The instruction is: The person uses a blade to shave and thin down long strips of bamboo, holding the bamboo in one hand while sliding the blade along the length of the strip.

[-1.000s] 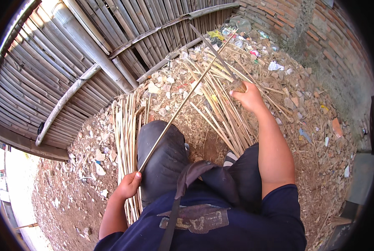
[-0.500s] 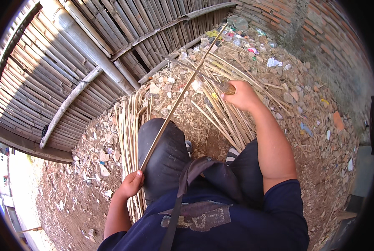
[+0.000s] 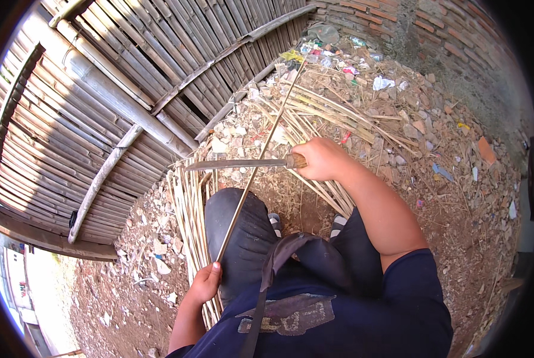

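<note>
My left hand (image 3: 205,283) is closed round the near end of a long thin bamboo strip (image 3: 265,144), which slants up and away past my knee. In my right hand (image 3: 319,159) is the wooden handle of a knife, gripped in a closed fist. The knife's long dark blade (image 3: 237,164) points left and crosses the strip about midway; whether it touches or only passes over it I cannot tell. Beside my left leg lies a bundle of pale bamboo strips (image 3: 188,209), partly hidden by my left hand and arm.
More strips (image 3: 332,110) lie loosely piled ahead on the stony ground. A bamboo slat wall (image 3: 123,113) rises at the left, and a brick wall (image 3: 446,36) at the far right. Rubble and litter (image 3: 383,83) cover the ground between them. A dark strap (image 3: 267,268) hangs over my lap.
My right hand has come nearer and left, and the blade has swung to lie level across the strip. My left hand sits slightly lower in view, still holding the strip; the view has shifted a little.
</note>
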`<state>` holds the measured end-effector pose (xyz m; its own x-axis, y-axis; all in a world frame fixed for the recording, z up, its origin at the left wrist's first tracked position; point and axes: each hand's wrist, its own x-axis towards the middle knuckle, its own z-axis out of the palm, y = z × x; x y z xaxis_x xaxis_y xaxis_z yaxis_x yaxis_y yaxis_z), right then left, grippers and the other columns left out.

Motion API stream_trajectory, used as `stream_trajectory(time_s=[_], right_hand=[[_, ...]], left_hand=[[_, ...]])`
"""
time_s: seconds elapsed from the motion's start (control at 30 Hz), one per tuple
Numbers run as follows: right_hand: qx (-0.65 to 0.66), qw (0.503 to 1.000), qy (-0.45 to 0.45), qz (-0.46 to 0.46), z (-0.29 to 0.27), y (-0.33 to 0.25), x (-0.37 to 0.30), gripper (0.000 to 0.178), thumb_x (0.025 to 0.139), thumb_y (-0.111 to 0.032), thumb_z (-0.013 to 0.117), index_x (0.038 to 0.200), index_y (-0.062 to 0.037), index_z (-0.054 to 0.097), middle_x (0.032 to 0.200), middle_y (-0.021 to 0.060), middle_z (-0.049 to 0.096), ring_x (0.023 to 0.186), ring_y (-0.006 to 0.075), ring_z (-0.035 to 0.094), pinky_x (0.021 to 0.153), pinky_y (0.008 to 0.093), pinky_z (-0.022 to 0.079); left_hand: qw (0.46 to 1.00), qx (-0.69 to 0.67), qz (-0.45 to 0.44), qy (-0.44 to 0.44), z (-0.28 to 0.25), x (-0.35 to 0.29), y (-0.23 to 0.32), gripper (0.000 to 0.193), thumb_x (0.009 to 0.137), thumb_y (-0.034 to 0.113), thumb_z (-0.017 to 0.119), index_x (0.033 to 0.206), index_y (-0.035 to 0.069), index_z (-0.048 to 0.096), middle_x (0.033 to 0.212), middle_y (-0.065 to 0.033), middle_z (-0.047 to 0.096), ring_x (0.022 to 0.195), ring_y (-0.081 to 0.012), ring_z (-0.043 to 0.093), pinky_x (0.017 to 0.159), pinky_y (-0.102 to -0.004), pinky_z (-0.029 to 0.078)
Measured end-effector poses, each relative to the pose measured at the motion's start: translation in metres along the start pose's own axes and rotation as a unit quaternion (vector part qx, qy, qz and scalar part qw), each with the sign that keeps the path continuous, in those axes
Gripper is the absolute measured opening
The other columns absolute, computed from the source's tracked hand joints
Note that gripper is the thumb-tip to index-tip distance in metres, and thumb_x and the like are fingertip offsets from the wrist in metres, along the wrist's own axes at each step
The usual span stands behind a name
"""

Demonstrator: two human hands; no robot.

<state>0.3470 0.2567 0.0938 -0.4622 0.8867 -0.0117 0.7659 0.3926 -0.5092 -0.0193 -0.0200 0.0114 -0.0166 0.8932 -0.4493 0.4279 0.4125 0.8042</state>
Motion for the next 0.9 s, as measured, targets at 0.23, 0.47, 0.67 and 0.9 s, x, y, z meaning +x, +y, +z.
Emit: stream_trajectory(time_s=[0.23, 0.47, 0.67, 0.9], right_hand=[[-0.051, 0.994, -0.066, -0.067, 0.042, 0.017, 0.019, 0.021, 0.073, -0.016, 0.069, 0.093, -0.0104, 0.071, 0.086, 0.0175, 0.07, 0.088, 0.0377, 0.069, 0.077, 0.0492, 0.055], [-0.096, 0.985, -0.102, -0.099, 0.047, -0.014, 0.018, 0.026, 0.075, -0.014, 0.067, 0.1, -0.0093, 0.072, 0.088, 0.018, 0.071, 0.088, 0.0374, 0.07, 0.078, 0.0484, 0.056], [0.015, 0.998, -0.058, 0.032, 0.054, 0.032, 0.041, 0.03, 0.076, -0.017, 0.069, 0.104, -0.006, 0.07, 0.087, 0.0211, 0.07, 0.084, 0.0396, 0.069, 0.077, 0.0487, 0.055], [-0.033, 0.997, -0.076, 0.001, 0.054, 0.014, 0.03, 0.025, 0.073, -0.018, 0.071, 0.096, -0.0075, 0.07, 0.081, 0.0207, 0.069, 0.083, 0.0403, 0.068, 0.077, 0.0501, 0.054]], left_hand=[[0.997, 0.073, 0.003, 0.027, 0.006, 0.009, 0.013, 0.056, 0.111, 0.046, 0.034, 0.072, 0.009, 0.047, 0.063, 0.0024, 0.046, 0.056, -0.0095, 0.04, 0.052, -0.0282, 0.035], [0.998, 0.061, -0.005, 0.02, 0.005, 0.009, 0.008, 0.057, 0.111, 0.046, 0.034, 0.071, 0.007, 0.049, 0.062, 0.0019, 0.046, 0.056, -0.0101, 0.041, 0.053, -0.0291, 0.037], [0.995, 0.097, -0.006, 0.032, 0.002, 0.018, 0.014, 0.054, 0.111, 0.042, 0.036, 0.072, 0.007, 0.049, 0.063, 0.0026, 0.045, 0.057, -0.0102, 0.041, 0.054, -0.0291, 0.038], [0.986, 0.157, 0.006, 0.056, 0.01, 0.013, 0.02, 0.055, 0.11, 0.044, 0.04, 0.077, 0.003, 0.054, 0.065, 0.0002, 0.049, 0.062, -0.0115, 0.045, 0.058, -0.0315, 0.041]])
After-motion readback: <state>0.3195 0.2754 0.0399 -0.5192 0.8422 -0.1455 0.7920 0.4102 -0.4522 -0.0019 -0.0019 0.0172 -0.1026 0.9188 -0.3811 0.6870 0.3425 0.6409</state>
